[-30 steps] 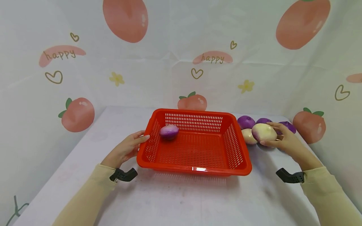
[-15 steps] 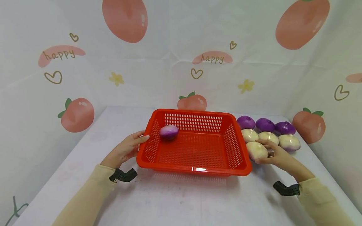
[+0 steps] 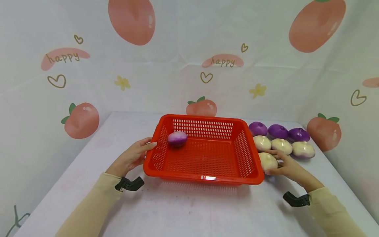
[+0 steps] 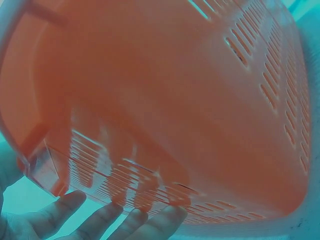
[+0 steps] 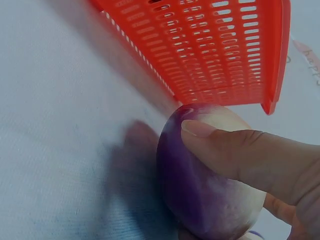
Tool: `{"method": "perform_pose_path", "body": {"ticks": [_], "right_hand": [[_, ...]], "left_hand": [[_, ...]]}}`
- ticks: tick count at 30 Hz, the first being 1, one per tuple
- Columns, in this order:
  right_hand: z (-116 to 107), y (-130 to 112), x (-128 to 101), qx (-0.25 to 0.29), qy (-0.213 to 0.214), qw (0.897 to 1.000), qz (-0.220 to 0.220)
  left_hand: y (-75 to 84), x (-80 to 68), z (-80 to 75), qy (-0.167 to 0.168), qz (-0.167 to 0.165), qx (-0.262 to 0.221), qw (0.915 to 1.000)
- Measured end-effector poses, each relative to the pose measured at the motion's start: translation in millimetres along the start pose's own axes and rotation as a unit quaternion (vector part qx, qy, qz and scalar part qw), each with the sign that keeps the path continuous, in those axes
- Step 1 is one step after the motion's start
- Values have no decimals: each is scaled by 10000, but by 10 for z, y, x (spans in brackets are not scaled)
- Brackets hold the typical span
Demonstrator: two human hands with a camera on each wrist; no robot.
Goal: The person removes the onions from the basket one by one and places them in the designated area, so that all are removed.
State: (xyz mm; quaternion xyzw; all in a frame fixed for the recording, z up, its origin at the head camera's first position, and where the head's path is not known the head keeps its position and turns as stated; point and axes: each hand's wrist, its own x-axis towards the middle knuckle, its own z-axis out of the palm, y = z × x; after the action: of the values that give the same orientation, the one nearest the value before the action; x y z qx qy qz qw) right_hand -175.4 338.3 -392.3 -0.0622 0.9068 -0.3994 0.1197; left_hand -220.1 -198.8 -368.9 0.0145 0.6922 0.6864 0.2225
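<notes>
Low right of centre, the right hand (image 3: 285, 166) curls round a smooth turnip (image 3: 267, 161) on the desk (image 3: 189, 210) — probably light, firm, slippery; cup its widest girth. Further left, the left hand (image 3: 131, 157) rests flat-fingered against the red basket (image 3: 204, 177).

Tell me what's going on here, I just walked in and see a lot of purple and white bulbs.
A person sits at a white table. Their left hand rests against the left wall of a red slotted basket, which holds one purple onion. Their right hand grips a purple-and-white onion lying on the table beside the basket's right wall. Six more onions sit in two rows just behind it.
</notes>
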Motion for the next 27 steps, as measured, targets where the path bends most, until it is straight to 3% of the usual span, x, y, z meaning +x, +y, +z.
{"method": "perform_pose_path", "body": {"ticks": [27], "right_hand": [[-18, 50, 59, 131, -34, 9999, 68]], "left_hand": [[2, 7, 9, 88, -63, 7, 9999]]}}
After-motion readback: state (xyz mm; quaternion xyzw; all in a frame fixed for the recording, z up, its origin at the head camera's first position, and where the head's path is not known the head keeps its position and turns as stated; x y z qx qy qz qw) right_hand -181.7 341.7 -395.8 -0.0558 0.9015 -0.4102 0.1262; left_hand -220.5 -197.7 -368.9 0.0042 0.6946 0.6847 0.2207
